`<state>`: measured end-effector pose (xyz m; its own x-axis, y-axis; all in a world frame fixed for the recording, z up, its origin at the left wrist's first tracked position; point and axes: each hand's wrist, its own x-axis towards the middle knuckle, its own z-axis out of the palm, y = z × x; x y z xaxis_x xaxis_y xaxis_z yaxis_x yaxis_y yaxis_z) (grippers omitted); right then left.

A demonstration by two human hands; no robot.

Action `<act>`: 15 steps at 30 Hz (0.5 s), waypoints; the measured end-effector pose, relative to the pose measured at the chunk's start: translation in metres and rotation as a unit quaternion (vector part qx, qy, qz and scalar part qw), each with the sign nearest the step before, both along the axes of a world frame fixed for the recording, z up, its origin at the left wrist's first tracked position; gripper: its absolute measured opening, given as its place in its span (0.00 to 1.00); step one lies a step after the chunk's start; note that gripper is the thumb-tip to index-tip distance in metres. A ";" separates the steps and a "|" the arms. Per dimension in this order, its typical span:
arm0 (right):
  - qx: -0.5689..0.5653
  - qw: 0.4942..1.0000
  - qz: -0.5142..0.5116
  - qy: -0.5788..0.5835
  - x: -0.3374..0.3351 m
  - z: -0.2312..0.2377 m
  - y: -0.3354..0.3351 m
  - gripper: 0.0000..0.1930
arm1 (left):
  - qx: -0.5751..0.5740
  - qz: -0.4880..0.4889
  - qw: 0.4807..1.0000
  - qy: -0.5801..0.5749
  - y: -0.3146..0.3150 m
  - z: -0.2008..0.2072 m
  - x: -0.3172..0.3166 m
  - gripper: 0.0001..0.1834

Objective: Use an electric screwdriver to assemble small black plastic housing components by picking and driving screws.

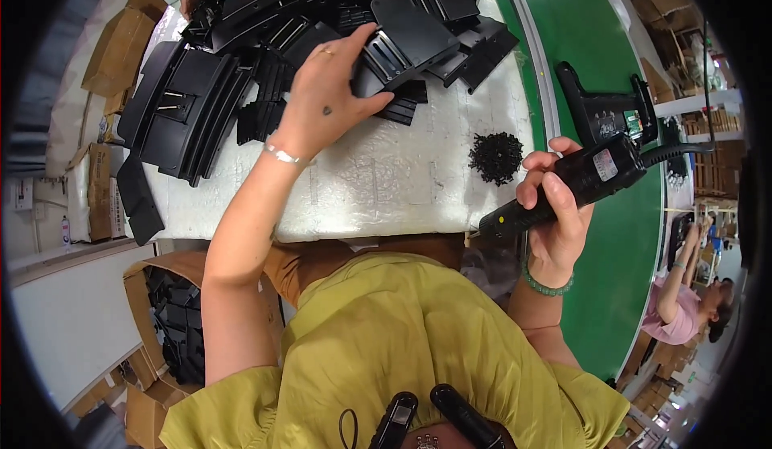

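My left hand (pixel 326 99) reaches over the pile with thumb and index finger spread wide. Between their tips lies the near end of a black plastic panel (pixel 414 35) with bright metal strips; whether the fingertips touch it I cannot tell. In my right hand (pixel 563 216) is a black corded electric screwdriver (pixel 591 171), its narrow end pointing left over the table's front edge. A heap of small black screws (pixel 495 158) lies just left of that hand.
More black panels (pixel 177 115) are piled along the left and far parts of the white padded table (pixel 378 183). On the green conveyor (pixel 599 288) at right sits a black frame-like part (pixel 599 111). A box of black parts (pixel 173 320) stands lower left. Another person (pixel 683 312) works at far right.
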<state>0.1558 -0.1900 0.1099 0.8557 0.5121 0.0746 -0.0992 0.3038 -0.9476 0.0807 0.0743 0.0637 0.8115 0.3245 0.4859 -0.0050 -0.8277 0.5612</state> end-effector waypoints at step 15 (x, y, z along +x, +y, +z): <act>0.014 1.000 0.008 0.005 0.004 -0.004 0.010 0.23 | 0.024 -0.151 0.964 0.218 -0.028 0.003 -0.091 0.43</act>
<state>0.1600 -0.1797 0.1054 0.8485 0.5231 0.0802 -0.1138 0.3284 -0.9377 -0.0098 0.0463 0.0666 0.9959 0.0278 0.0858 -0.0215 -0.8506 0.5254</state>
